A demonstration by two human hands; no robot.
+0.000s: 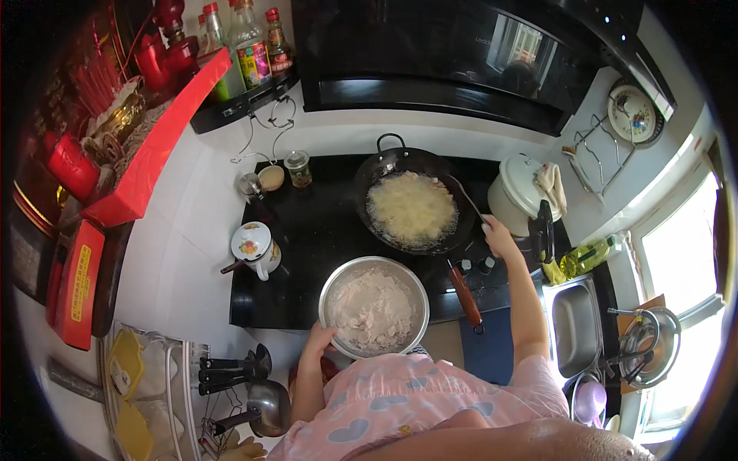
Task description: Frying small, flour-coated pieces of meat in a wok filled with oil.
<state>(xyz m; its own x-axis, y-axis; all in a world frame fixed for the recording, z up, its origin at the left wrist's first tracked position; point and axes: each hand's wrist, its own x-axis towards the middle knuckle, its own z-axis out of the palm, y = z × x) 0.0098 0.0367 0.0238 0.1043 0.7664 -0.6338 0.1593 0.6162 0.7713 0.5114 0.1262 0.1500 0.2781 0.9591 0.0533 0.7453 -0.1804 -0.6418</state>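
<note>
My left hand grips the lower left rim of a stainless steel bowl, which rests at the counter's front edge against my body. Inside the bowl lies a pale, lumpy flour-like mixture. With my right hand I hold the thin metal handle of a utensil that reaches into the wok. Its working end is hidden in the frying. The black wok sits on the stove, full of foaming oil with some pale pieces near the far edge. The wok's wooden handle points toward me.
A lidded white pot stands right of the wok, near an oil bottle and a steel sink. Left on the counter are a lidded enamel mug and a glass jar. A black range hood overhangs the back.
</note>
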